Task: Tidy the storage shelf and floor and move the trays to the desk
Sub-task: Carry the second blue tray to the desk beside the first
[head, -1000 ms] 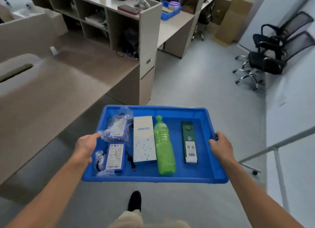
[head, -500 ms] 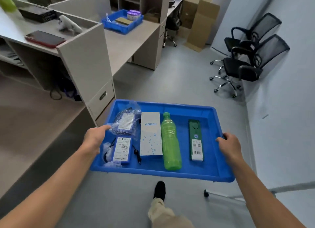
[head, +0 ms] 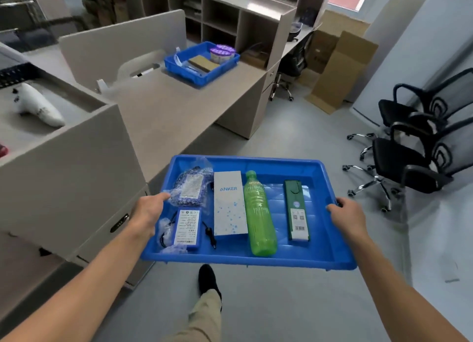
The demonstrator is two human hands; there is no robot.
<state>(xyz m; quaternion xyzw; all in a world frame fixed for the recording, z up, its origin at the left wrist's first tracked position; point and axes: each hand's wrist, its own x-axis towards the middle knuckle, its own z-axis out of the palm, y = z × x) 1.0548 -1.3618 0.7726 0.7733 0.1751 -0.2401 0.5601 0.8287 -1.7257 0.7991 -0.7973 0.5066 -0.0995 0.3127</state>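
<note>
Closer now, the bench (head: 179,116) carries a second blue tray (head: 202,62) near its far edge. Left hand (head: 148,212) and right hand (head: 348,217) each clamp a side rim of the carried tray (head: 256,261), held above the floor beside the bench, with a green bottle (head: 259,216) lying inside.

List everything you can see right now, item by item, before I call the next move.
carried tray: 1, blue, held above floor
green bottle: 1, lying in carried tray
white Anker box: 1, left of bottle
green slim box: 1, right of bottle
bagged cable: 1, blue, tray's far-left
blue pack: 1, tray's near-left
second tray: 1, blue, on desk
office chairs: 2, black, right
cardboard: brown, against wall
left hand: tray's left rim
right hand: tray's right rim
</note>
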